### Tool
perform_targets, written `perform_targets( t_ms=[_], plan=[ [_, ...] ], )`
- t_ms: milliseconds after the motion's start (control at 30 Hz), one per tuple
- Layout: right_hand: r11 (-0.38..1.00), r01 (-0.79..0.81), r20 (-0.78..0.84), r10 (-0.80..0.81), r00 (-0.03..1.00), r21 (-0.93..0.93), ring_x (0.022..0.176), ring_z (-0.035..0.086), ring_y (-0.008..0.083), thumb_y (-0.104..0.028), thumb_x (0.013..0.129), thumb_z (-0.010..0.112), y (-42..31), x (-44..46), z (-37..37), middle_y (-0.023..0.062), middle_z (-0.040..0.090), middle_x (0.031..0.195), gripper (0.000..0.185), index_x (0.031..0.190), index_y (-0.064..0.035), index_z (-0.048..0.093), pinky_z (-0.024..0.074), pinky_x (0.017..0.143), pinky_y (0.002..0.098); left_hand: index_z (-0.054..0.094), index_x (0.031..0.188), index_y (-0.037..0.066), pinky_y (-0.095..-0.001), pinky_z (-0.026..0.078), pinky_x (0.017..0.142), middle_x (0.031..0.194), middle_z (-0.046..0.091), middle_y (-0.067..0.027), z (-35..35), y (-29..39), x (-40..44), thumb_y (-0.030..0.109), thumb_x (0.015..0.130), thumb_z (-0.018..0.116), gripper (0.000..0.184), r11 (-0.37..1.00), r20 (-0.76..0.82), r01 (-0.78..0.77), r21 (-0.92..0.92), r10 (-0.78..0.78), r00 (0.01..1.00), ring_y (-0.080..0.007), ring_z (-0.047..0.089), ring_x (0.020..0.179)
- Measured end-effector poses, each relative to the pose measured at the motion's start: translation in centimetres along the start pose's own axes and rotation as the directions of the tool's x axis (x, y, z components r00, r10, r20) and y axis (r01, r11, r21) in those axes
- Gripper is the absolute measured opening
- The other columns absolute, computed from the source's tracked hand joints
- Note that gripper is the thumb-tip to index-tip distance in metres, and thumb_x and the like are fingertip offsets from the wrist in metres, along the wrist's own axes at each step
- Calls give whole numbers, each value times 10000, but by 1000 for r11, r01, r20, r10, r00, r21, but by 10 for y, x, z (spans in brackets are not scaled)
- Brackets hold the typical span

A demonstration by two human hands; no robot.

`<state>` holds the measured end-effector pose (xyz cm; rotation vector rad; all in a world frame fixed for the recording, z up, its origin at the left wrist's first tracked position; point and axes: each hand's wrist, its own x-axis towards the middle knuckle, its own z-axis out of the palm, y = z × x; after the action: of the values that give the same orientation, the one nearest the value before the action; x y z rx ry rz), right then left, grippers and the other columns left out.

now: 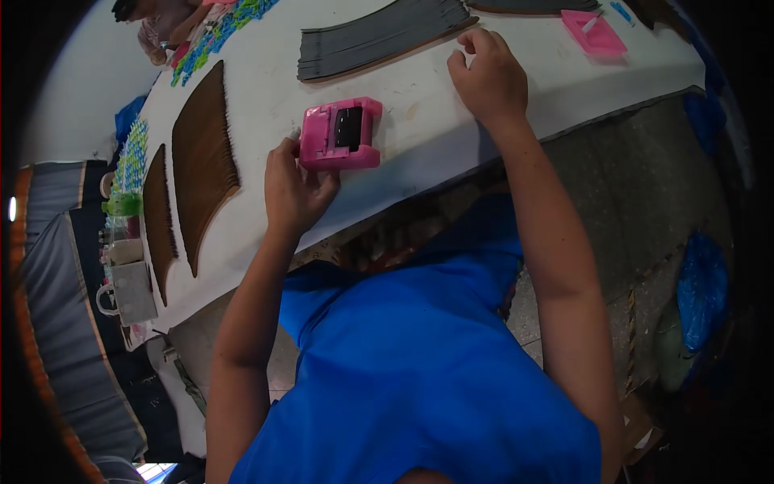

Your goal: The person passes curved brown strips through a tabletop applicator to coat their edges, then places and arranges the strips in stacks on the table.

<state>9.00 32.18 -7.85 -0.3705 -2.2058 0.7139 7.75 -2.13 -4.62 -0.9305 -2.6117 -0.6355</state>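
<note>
A pink plastic box with a black roller set into its top is on the white table. My left hand grips its near left corner, fingers along the left side and thumb by the lower edge. My right hand is over the table to the right, fingers curled in with thumb and forefinger close together; whatever is between them, if anything, is too small to make out. Just beyond it lies the right end of a row of dark grey strips, packed side by side with brown edges.
Two rows of brown strips lie on the left of the table. A pink tray is at the back right. Blue and green pieces are heaped at the far left, near another person. A grey mug-like container is at the left edge.
</note>
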Motion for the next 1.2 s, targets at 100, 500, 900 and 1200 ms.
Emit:
perform_targets(
  t_ms=[100,500,900,1200],
  plan=[
    [962,36,-93,-11,996,271,847,684,249,-170,930,700,4,-3,-12,75,677,1013,186,1091,-82,671,572,774,378,479,1382,-11,-466,503,885,1042,622,-171,-3,1,2,204,762,851,754,1000,9,13,4,-13,1000,-360,598,987],
    [242,-970,64,968,241,7,1044,672,302,-222,1027,546,266,-444,-52,171,709,1196,378,1293,23,658,527,924,422,460,1420,-27,-510,406,1058,1229,606,-202,-11,-4,8,305,748,849,844,999,80,27,19,-29,996,-389,531,1189],
    [-23,-980,465,882,73,198,1031,706,398,-363,1043,510,201,-377,-1,246,740,1167,449,1162,5,738,552,871,509,386,1490,-8,-609,270,1220,1438,510,-263,-19,-13,11,352,724,854,967,999,234,36,13,-38,972,-465,441,1427],
    [51,-997,602,795,72,53,1023,707,398,-370,1042,508,185,-323,-7,246,741,1158,455,1157,3,741,553,868,511,351,1511,-6,-630,252,1222,1449,514,-261,-20,-7,16,344,709,836,1000,999,271,35,19,-39,962,-473,440,1431]
  ],
)
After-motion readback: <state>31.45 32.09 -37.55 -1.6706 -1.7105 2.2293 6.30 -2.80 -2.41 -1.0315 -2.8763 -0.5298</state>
